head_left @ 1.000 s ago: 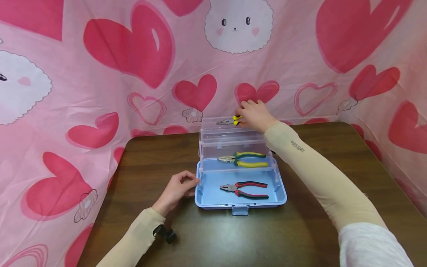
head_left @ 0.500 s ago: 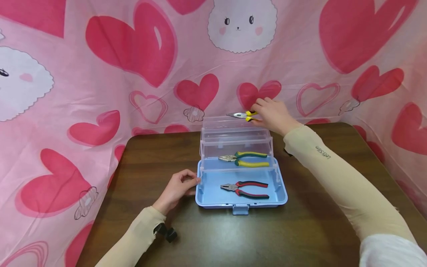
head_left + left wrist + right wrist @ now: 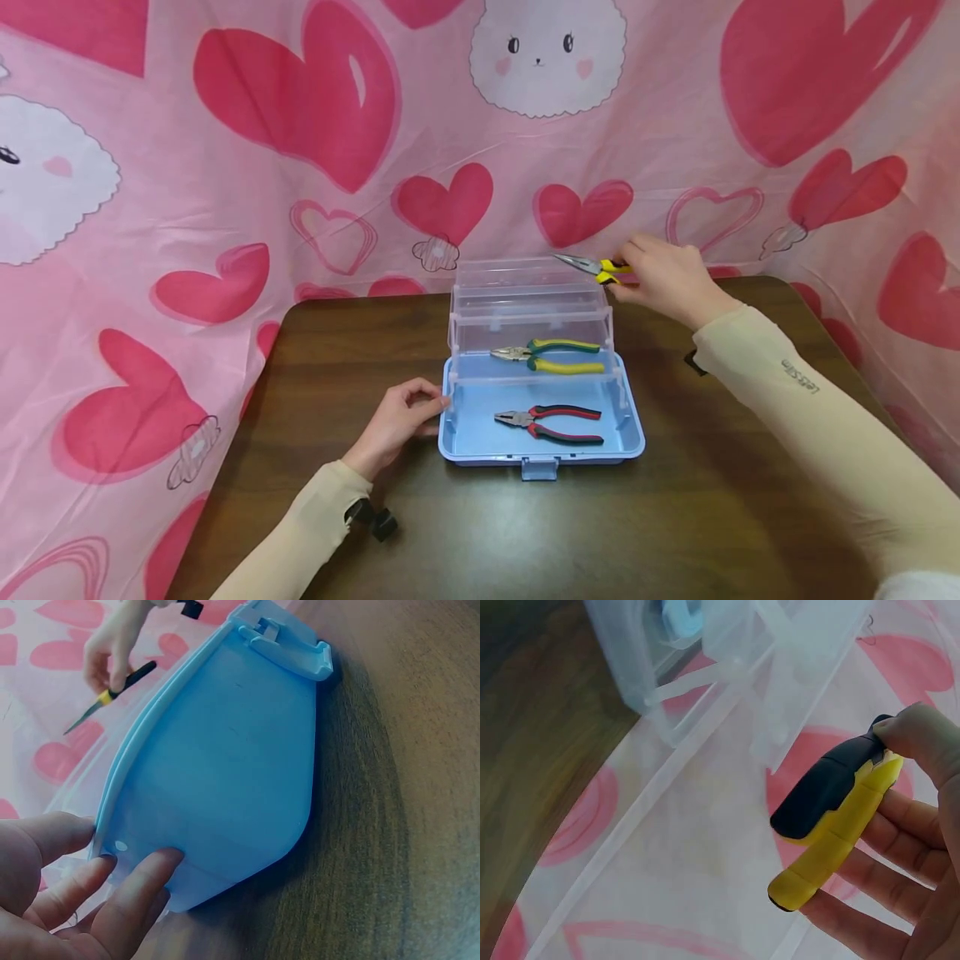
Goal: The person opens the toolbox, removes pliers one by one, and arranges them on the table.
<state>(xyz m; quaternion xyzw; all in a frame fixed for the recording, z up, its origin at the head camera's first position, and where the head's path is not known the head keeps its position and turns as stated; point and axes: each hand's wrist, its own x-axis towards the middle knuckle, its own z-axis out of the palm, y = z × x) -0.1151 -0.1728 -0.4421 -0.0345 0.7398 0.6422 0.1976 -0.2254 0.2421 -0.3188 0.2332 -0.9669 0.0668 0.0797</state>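
Observation:
Long-nose pliers (image 3: 588, 265) with yellow and black handles are in my right hand (image 3: 671, 279), raised beside the far right of an open light-blue toolbox (image 3: 487, 459). Their jaws point left in the head view. The right wrist view shows the handles (image 3: 829, 832) between thumb and fingers. My left hand (image 3: 397, 421) holds the toolbox's left side, thumb at the rim and fingers against the outer wall (image 3: 217, 750). Inside the toolbox are combination pliers with red and black handles (image 3: 567, 411) near the front. Green and yellow combination pliers (image 3: 566, 367) lie farther back.
Clear plastic trays and a lid (image 3: 525, 272) stand raised at the toolbox's back. A latch (image 3: 540, 469) hangs at its front. The brown wooden table (image 3: 352, 342) meets a pink heart-patterned cloth (image 3: 435, 142) behind.
My right hand has carried the long-nose pliers rightward, from over the raised lid to beside it. The left hand keeps its place on the toolbox.

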